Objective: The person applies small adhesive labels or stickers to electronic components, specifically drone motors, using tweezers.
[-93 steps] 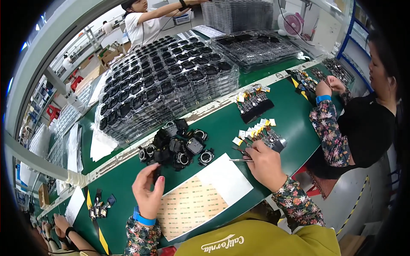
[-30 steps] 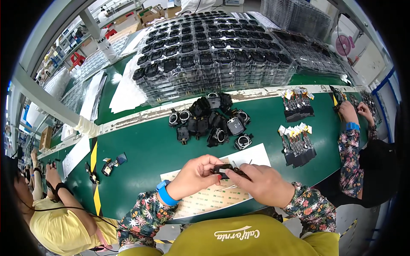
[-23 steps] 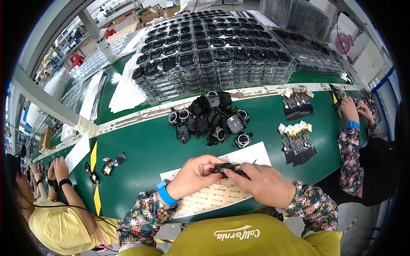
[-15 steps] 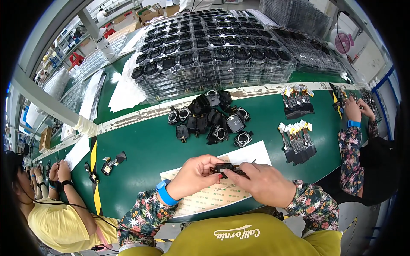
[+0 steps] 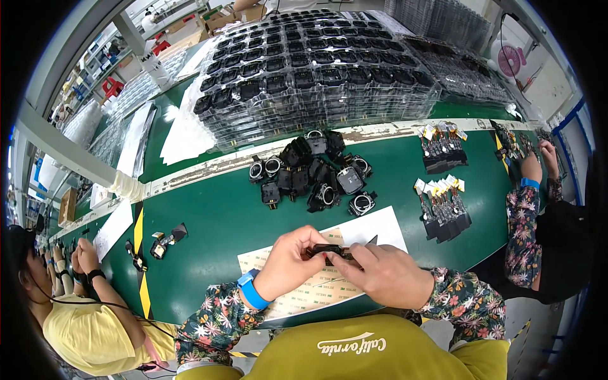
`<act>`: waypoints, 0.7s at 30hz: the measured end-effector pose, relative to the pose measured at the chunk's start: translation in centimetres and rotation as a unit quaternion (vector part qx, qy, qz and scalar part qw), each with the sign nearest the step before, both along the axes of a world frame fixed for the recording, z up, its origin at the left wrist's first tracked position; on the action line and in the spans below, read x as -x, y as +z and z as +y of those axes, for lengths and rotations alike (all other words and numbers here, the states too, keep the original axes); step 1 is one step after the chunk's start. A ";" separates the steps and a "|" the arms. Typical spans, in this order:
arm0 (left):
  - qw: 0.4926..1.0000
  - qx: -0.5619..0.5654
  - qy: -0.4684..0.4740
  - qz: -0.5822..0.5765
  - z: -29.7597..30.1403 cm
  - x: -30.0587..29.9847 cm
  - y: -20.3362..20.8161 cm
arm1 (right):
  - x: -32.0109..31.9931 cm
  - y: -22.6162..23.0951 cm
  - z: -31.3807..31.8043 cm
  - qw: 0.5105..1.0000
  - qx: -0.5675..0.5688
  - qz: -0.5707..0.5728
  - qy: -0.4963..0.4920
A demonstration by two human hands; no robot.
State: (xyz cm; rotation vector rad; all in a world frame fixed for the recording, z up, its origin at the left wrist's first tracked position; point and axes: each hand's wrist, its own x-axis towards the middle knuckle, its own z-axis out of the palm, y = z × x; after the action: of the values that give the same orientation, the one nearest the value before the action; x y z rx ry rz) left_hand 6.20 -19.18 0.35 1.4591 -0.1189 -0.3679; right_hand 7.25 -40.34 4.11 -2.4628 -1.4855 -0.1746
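Over the pale patterned sheet point(image 5: 297, 297), both my hands grip one small black plastic housing point(image 5: 330, 249). My left hand point(image 5: 294, 258) pinches its left end between thumb and fingers. Thumb and fingers of my right hand point(image 5: 386, 269) press on its right side, partly hiding it. A dark pointed piece point(image 5: 373, 239) sticks up behind the right fingers; what it belongs to is hidden. Below the right thumb shows a thin metal tool tip point(image 5: 329, 281), apparently tweezers. Beyond the hands lies a pile of black housings point(image 5: 310, 174), several with silver rings.
Right of the pile lie two groups of small circuit boards with black flaps point(image 5: 443, 218). Stacked clear trays point(image 5: 272, 120) of black parts fill the back. Two loose parts point(image 5: 166, 242) lie left near striped tape point(image 5: 144, 294). Co-workers sit at left point(image 5: 95, 316) and right point(image 5: 529, 164).
The housing has tipped in my fingers, showing more of its edge than its face. My left hand has risen slightly. The right co-worker's hands have shifted right and farther away.
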 end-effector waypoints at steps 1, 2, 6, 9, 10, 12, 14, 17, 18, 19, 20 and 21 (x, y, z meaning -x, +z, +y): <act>1.000 0.001 0.003 -0.001 0.0 0.0 -0.2 | 0.0 0.3 0.0 1.000 0.010 0.015 -0.001; 1.000 0.003 0.005 -0.002 0.0 -0.1 -0.3 | 0.0 0.6 0.0 0.999 0.020 0.029 -0.002; 0.998 0.024 0.006 0.051 0.6 -0.5 0.0 | -0.5 1.3 -0.4 0.971 -0.160 0.171 -0.049; 0.995 0.057 0.015 0.083 1.1 -0.7 1.3 | -1.8 1.4 -2.4 0.913 -0.310 0.256 -0.066; 0.993 0.070 0.016 0.099 1.3 -0.9 1.6 | -2.5 1.3 -3.2 0.884 -0.372 0.278 -0.062; 0.994 0.069 -0.032 0.083 1.2 -0.8 2.0 | -2.8 0.8 -3.8 0.848 -0.433 0.297 -0.062; 0.990 0.066 -0.118 0.047 0.9 -0.7 2.1 | -2.6 0.1 -4.1 0.804 -0.404 0.422 -0.111; 0.983 -0.044 -0.168 -0.053 0.1 0.0 1.3 | -2.0 -1.4 -3.9 0.749 -0.415 0.495 -0.144; 0.972 -0.096 -0.189 -0.103 -0.2 0.0 1.0 | -1.8 -2.1 -3.6 0.723 -0.436 0.514 -0.151; 0.970 -0.096 -0.196 -0.105 -0.5 0.0 1.0 | -1.7 -2.6 -3.6 0.695 -0.457 0.532 -0.156; 0.968 -0.113 -0.198 -0.107 -0.7 0.2 1.1 | -1.6 -2.8 -3.7 0.694 -0.460 0.531 -0.159; 0.965 -0.131 -0.199 -0.110 -0.8 0.3 1.2 | -1.5 -3.0 -3.8 0.691 -0.452 0.539 -0.169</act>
State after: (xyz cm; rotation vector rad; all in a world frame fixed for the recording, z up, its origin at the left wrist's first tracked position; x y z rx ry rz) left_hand 5.90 -19.97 1.52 1.7364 -0.5663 -0.5620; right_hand 8.79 -44.11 1.08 -1.4165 -0.2480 0.3556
